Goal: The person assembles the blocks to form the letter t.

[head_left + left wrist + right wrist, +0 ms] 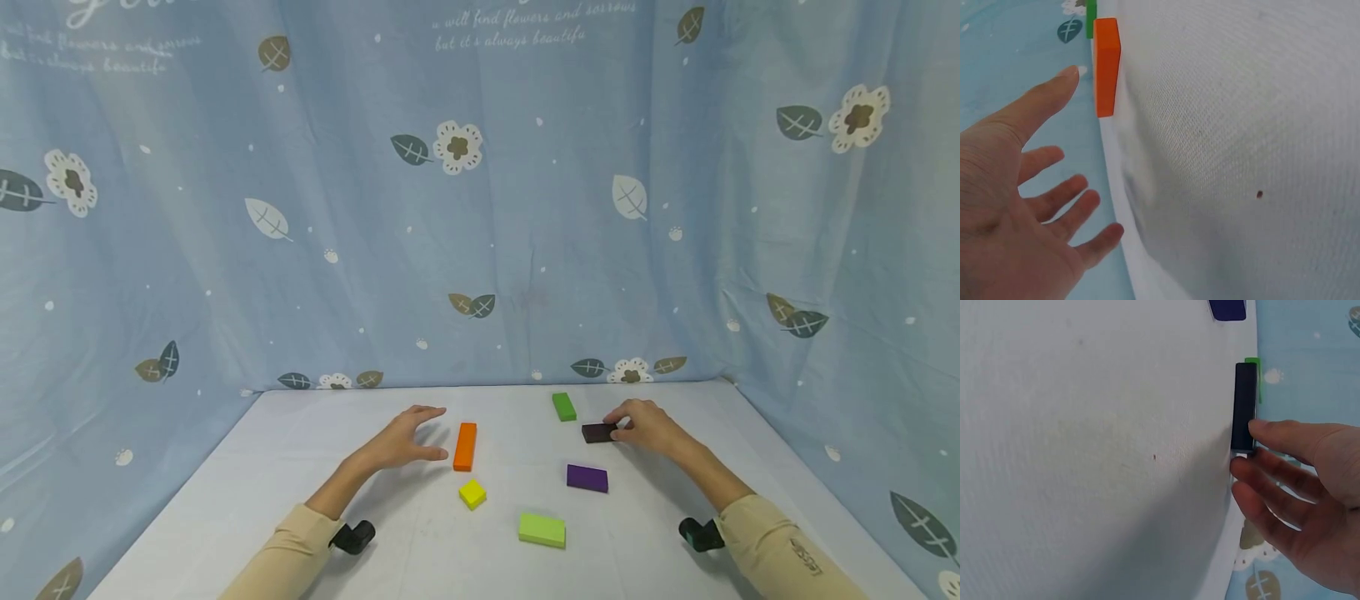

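Note:
My right hand point(651, 427) holds the right end of a black block point(597, 433), its thumb and fingertips at opposite sides. In the right wrist view the thumb of the right hand point(1310, 481) lies against the black block point(1244, 406). On the left, my left hand point(401, 439) hovers with fingers spread beside an orange block point(465, 447), nothing in its grasp. The left wrist view has the left hand point(1041, 187) below and left of the orange block point(1107, 67), a gap between them.
On the white table point(420, 550) lie a green block point(564, 407), a purple block point(587, 478), a yellow block point(472, 494) and a lime green block point(542, 530). A blue patterned curtain point(525, 267) hangs behind the table and along both sides.

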### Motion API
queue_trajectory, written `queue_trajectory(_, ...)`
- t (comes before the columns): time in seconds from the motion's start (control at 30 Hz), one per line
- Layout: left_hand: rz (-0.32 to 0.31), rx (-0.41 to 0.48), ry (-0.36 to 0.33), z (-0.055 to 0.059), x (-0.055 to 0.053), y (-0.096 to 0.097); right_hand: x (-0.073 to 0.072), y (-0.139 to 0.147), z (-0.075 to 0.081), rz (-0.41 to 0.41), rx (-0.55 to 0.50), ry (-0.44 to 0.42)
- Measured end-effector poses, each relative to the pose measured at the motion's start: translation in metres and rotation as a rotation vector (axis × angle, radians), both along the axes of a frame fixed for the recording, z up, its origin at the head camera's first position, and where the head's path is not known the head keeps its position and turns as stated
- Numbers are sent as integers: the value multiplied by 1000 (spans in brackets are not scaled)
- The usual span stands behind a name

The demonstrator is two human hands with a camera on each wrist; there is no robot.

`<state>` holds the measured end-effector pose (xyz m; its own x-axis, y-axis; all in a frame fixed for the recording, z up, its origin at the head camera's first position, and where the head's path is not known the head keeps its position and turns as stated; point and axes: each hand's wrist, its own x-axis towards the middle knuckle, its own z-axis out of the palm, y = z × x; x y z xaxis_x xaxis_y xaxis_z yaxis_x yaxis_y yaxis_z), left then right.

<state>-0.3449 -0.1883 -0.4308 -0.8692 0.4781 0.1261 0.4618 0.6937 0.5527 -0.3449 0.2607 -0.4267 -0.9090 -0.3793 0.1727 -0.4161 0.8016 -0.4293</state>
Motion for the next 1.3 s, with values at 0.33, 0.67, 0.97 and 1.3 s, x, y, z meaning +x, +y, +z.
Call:
queue_trajectory(0.33, -11, 5, -1, -2, -2, 3, -6, 3, 3, 51, -11, -25)
queue_trajectory(0.67, -55, -2, -38, -4, -8, 12, -6, 3, 3, 30, 18, -37)
queue_trajectory(0.97, -83, -25, -69, -3, -12, 15, -7, 1, 6, 44, 29, -44)
queue_trajectory(1.3, -136, -41, -119, -2, -14, 16, -7, 2, 7, 30, 27, -61)
